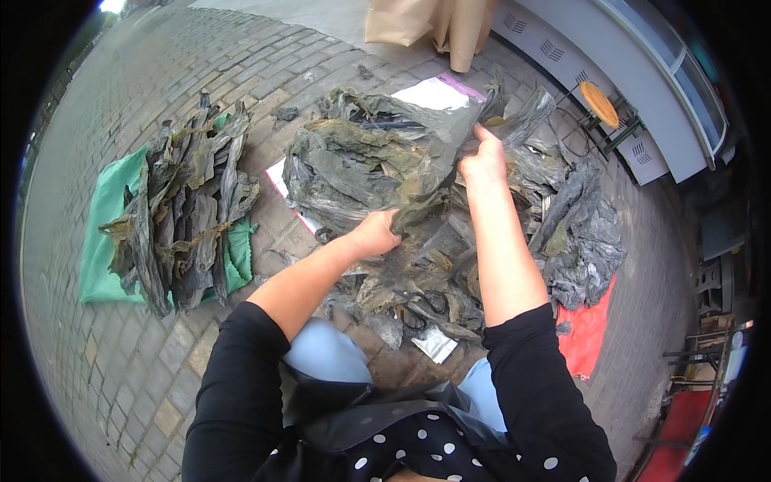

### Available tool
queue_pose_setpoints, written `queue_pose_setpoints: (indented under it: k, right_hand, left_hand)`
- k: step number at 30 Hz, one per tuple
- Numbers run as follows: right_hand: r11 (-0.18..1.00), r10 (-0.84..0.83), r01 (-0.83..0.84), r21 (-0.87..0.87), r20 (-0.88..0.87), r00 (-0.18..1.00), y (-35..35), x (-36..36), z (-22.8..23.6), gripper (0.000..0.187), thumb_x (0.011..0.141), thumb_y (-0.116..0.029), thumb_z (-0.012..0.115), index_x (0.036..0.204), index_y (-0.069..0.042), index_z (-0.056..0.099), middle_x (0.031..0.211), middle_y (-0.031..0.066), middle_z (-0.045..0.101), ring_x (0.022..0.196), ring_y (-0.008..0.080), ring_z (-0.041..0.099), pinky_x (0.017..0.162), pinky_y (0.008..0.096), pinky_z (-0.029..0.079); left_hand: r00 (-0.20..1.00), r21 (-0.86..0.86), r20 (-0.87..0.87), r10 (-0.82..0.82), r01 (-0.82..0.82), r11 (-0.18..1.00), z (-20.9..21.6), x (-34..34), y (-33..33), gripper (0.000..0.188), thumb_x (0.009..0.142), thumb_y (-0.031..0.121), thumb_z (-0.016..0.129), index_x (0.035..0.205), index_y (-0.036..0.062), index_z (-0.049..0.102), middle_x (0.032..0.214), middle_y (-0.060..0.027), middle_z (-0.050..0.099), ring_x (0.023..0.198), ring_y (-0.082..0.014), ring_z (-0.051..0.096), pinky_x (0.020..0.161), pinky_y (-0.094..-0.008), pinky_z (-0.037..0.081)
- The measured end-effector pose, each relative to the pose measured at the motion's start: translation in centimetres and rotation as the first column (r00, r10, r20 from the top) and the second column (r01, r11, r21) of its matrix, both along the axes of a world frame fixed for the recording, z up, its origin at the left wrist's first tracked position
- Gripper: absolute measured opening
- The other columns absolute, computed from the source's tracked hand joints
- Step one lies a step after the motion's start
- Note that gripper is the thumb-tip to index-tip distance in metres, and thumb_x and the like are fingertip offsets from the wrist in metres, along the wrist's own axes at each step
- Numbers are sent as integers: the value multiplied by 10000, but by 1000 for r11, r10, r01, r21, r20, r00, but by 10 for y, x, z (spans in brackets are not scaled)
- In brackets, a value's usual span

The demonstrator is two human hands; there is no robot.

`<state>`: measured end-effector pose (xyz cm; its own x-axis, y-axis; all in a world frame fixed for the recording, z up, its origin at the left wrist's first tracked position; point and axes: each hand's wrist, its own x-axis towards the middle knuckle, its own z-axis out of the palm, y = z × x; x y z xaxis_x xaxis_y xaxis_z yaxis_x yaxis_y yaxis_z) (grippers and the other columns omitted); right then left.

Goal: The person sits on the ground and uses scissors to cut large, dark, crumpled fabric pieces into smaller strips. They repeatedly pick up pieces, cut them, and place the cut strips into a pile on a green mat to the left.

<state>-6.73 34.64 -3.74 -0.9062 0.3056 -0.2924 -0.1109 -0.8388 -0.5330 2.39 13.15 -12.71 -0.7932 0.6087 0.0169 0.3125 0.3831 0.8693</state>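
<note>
A wide grey-green sheet of dried kelp (450, 132) is stretched between my hands over a large heap of dried kelp (345, 165). My left hand (376, 234) is closed on its near edge, with the fingertips partly hidden. Farther off and to the right, my right hand (483, 157) grips the sheet's right edge, thumb on top. Crumpled kelp pieces (446, 265) lie below and between my forearms. Among them, close to my knees, rests a pair of black-handled scissors (414, 316), partly covered.
On the left, kelp strips (189, 205) lie across a green sack (104, 261). More crumpled kelp (582, 241) sits at right, by a red sheet (590, 333). A round wooden stool (600, 104) stands near the white-grey wall; brown paper (458, 32) is at the far side.
</note>
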Motion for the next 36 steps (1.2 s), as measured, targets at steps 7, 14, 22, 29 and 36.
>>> queue_pose_setpoints:
  k: [7,14,22,29,36]
  right_hand:
    - [742,-247,-87,665,391,886,-15,21,-72,358,786,73,588,1139,17,574,1089,112,622,973,252,599,867,374,461]
    - [970,86,-131,204,217,972,-78,17,-73,224,879,-41,554,1082,53,578,1012,142,623,881,281,614,764,431,506]
    - [742,605,-474,474,-169,778,-183,39,0,506,832,-89,689,1277,-7,466,1246,119,539,1117,222,527,1013,386,396]
    - [261,816,-675,690,216,536,-150,56,-15,746,848,-257,691,1419,-13,278,1209,133,534,1096,230,569,947,350,451]
    - [154,571,-756,636,568,594,-129,84,-136,529,871,-139,623,1331,-3,400,1098,116,580,902,169,611,753,275,498]
  left_hand:
    - [871,-732,271,-410,463,499,-33,-32,-48,500,757,187,696,1229,67,582,1194,-163,604,1107,-256,579,908,-420,460]
    - [999,180,53,0,-9,984,5,-24,-23,1126,697,450,802,1466,5,111,1418,-242,365,1351,-293,327,1109,-348,265]
    - [752,457,267,603,-650,608,24,-26,-69,433,739,67,641,1163,35,559,1040,-58,620,979,-146,555,884,-294,444]
    - [405,155,-313,859,-870,467,183,-35,-338,359,715,103,623,1055,14,556,787,-28,581,701,-131,510,627,-303,448]
    - [106,-285,-545,832,-956,-65,160,-87,-521,1077,677,550,750,1407,-7,186,1318,-294,469,1225,-393,482,1009,-435,402]
